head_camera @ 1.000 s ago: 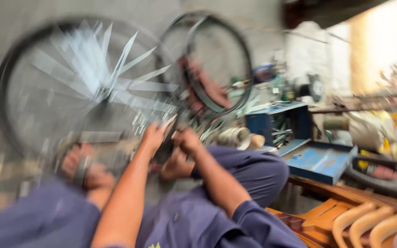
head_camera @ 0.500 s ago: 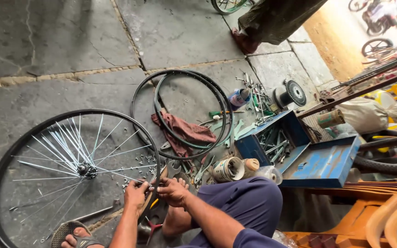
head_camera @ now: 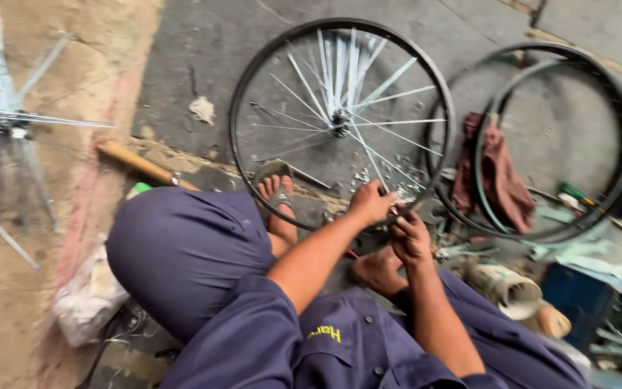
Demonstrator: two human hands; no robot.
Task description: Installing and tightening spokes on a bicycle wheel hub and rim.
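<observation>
- Nearest the viewer, the person sits low on the floor (head_camera: 181, 65) in dark blue work clothes, knees raised, both forearms reaching to the near rim of a spoked bicycle wheel (head_camera: 340, 122) that lies flat on the stone.
- The left hand (head_camera: 370, 203) curls over the rim at its near edge; its grip looks closed on the rim or a spoke, though blur hides the fingertips.
- The right hand (head_camera: 412, 238), just beside the left and touching it, is closed around something small and dark; what it is cannot be told.
- A sandalled foot (head_camera: 275, 193) rests on the wheel's near-left rim, apparently pinning it.
- Risk, as a judgement: the hands work between thin spokes, so a slip of the held piece could pinch a finger or bend a spoke; if the foot lifts, the wheel may turn under the hands.
- Small loose parts (head_camera: 397, 169) lie scattered inside the wheel by the hands and could roll away or be knelt on.
- To the right, a loose tyre (head_camera: 617, 108) rings a reddish rag (head_camera: 498, 173); a wooden handle (head_camera: 138, 164) lies at the left.
- Against the earlier view, the wheel now sits centre and far instead of near-left, the tyre has shifted to the right edge, and the hands remain at the rim.
</observation>
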